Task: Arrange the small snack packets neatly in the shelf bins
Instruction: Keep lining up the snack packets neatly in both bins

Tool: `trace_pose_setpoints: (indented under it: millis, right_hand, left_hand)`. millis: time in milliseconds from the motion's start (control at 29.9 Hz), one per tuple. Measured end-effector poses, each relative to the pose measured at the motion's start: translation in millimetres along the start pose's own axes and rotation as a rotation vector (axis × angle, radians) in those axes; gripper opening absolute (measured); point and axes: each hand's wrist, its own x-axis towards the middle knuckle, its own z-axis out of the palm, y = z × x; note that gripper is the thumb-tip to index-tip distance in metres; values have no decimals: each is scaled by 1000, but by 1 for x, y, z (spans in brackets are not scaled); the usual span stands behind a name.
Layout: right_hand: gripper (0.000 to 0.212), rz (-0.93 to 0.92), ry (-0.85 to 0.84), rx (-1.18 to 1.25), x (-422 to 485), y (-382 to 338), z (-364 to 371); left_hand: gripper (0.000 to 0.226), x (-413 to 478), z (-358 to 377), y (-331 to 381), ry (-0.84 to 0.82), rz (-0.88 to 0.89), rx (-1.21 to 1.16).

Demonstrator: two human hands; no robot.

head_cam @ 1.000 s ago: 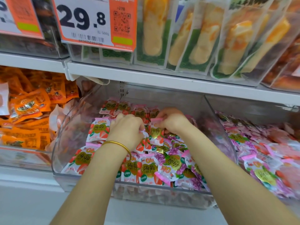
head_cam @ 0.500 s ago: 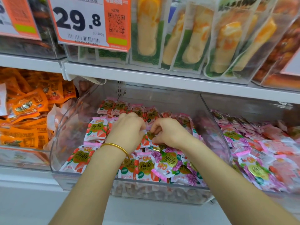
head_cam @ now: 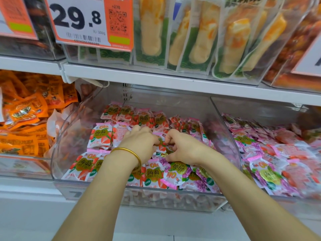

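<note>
Between the two hands sits one small snack packet (head_cam: 162, 147) with a strawberry on it, and both hands seem to pinch it. The left hand (head_cam: 140, 142), the one with the gold bangle (head_cam: 129, 153), has its fingers curled down onto the packet. The right hand (head_cam: 182, 146) is curled too, with its fingertips on the packet and on the shiny ones under it.

All of this happens inside the clear bin (head_cam: 57, 153). Behind the hands, packets stand in a neat row (head_cam: 139, 117). Just below the right hand, purple packets (head_cam: 177, 171) lie mixed up, one upside down.

To do this step well, I think the hands should turn the packet so its picture faces up, then lay it flat beside its neighbours. Gentle fingers are best, so the row behind does not tip.
</note>
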Motion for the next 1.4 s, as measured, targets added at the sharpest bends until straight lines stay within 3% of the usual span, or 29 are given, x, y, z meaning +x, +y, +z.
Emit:
trace_pose_setpoints:
  millis: [234, 434, 634, 701, 768, 835, 902, 968, 1102, 1169, 1302, 1403]
  right_hand:
    - [51, 4, -5, -129, 0, 1, -1]
    - [42, -4, 13, -326, -5, 3, -1]
    - [24, -85, 471, -175, -17, 3, -16]
    - [22, -78, 556, -108, -19, 2, -21]
    - [22, -82, 564, -98, -20, 3, -24]
    - [22, -99, 561, -109, -20, 1, -25]
    - [26, -121, 559, -118, -21, -3, -25]
    - [33, -149, 556, -91, -23, -7, -24]
    - [35, -134, 529, 76, -40, -7, -34]
    - [38, -89, 397, -88, -51, 0, -45]
    - [60, -39, -87, -445, -61, 6, -51]
    - [58, -32, -96, -500, -61, 6, -46]
  left_hand:
    - [36, 1, 2, -4, -2, 0, -18]
    - [36, 0, 4, -6, 18, 9, -69]
    - [33, -1, 6, -7, 23, 32, -44]
    - [33, -1, 2, -7, 31, 35, -81]
    - [32, -2, -5, -4, 127, 13, -218]
    - [26, -7, -13, 1, 281, -10, -521]
    - [28, -16, -22, 8, 318, 29, -835]
    - [25, -22, -22, 12, 280, 87, -815]
    - [21, -23, -15, 11, 309, -34, -707]
    - [16, -21, -12, 8, 307, -120, -775]
    - [20, -17, -10, 9, 206, -184, -1068]
    - [36, -15, -7, 13, 160, -193, -1153]
